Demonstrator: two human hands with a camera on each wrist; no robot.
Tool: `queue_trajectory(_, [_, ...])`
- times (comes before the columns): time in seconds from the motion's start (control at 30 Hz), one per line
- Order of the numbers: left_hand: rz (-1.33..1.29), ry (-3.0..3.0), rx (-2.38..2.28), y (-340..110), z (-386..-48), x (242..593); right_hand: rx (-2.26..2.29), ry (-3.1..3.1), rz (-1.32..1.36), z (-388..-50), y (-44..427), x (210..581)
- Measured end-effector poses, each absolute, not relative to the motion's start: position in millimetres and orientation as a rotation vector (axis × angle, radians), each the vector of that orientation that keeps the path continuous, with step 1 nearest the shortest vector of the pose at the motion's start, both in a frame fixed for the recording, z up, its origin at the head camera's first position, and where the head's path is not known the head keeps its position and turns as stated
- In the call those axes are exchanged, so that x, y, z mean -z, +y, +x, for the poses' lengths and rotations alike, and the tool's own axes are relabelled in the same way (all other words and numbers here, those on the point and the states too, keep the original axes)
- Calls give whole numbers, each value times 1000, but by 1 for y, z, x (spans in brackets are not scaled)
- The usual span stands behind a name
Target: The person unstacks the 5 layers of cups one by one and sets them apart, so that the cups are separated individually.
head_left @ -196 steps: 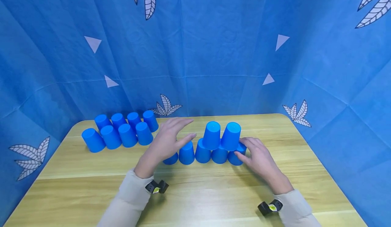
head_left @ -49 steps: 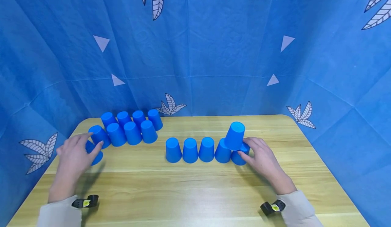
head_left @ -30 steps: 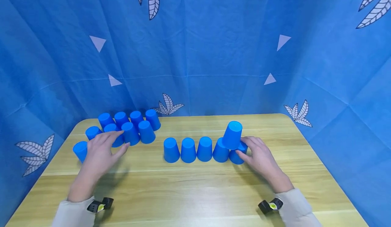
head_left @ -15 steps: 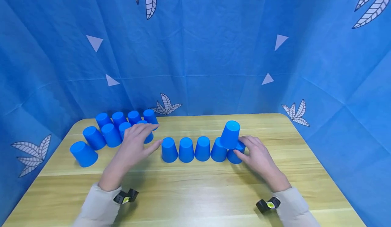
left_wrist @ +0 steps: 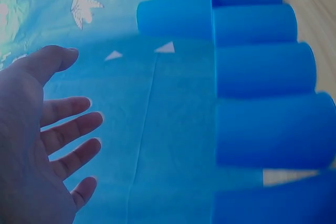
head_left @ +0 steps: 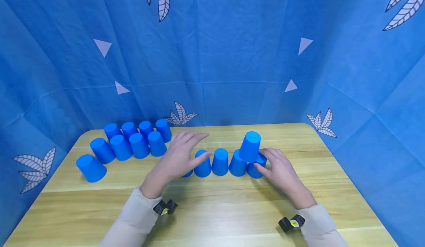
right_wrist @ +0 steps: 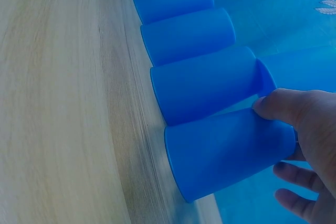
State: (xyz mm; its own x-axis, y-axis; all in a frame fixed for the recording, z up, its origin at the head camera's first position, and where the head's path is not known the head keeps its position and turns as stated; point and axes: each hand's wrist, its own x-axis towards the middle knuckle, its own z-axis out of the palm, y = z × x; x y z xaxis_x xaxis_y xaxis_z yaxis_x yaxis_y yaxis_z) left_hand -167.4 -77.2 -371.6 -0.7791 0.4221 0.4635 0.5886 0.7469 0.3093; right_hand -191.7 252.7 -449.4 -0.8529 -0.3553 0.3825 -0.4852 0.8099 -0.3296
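Note:
A row of upside-down blue cups stands across the middle of the table. One blue cup is stacked on top, bridging the two rightmost cups. With thumb and fingers around it, my right hand holds the rightmost cup near its upper end. My left hand hovers over the row's left end, holding nothing, its thumb and fingers spread apart. It hides most of the leftmost cup. In the left wrist view, a gap separates the left hand from the row.
More upside-down blue cups stand in two rows at the table's back left. A single cup sits in front of them. The wooden table is bordered by blue patterned cloth at the back and sides.
Earlier two cups sat on the row; the left one now stands at the front left, where my left hand released it. That hand has since swept right, while my right hand stayed put.

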Motion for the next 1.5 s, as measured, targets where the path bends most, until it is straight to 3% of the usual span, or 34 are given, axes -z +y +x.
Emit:
queue_trajectory(0.97, [-925, -2720, 193, 39, -214, 361, -589, -2679, 679, -193, 254, 448])
queue_trajectory(1.27, [-935, -2692, 99, 46, -217, 364, -594, -2641, 704, -193, 256, 449])
queue_trajectory(1.5, [-902, -2622, 217, 25, -207, 361, -601, -2649, 677, -193, 254, 450])
